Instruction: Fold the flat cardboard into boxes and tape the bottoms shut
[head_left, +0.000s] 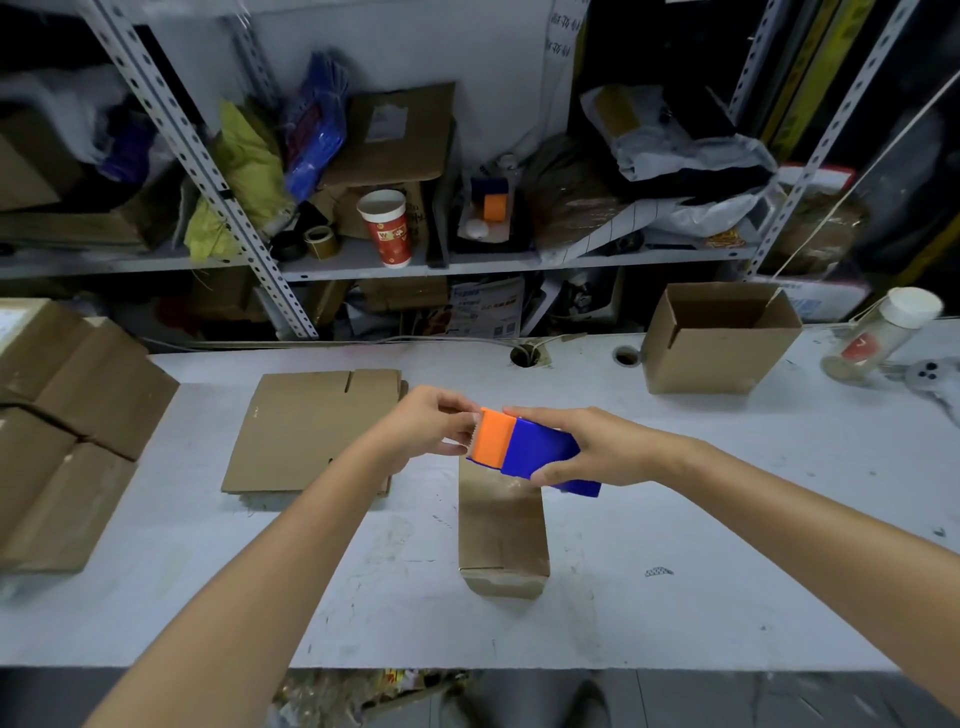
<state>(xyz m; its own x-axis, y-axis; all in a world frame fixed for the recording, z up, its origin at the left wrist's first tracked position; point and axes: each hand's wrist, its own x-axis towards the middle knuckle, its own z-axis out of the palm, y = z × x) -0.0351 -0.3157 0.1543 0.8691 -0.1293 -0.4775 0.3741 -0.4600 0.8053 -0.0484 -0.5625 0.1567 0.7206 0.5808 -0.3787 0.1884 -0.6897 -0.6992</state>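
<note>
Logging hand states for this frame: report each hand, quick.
Left hand: pinches the orange end of the tape dispenser.
Right hand: grips the tape dispenser's blue body.

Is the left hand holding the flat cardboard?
No, the left hand pinches the orange end of the tape dispenser that the right hand grips; the flat cardboard lies on the table.

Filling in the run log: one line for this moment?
step: taping | right hand: holds tape dispenser | left hand: pinches at its orange end | folded box: on table below dispenser
</note>
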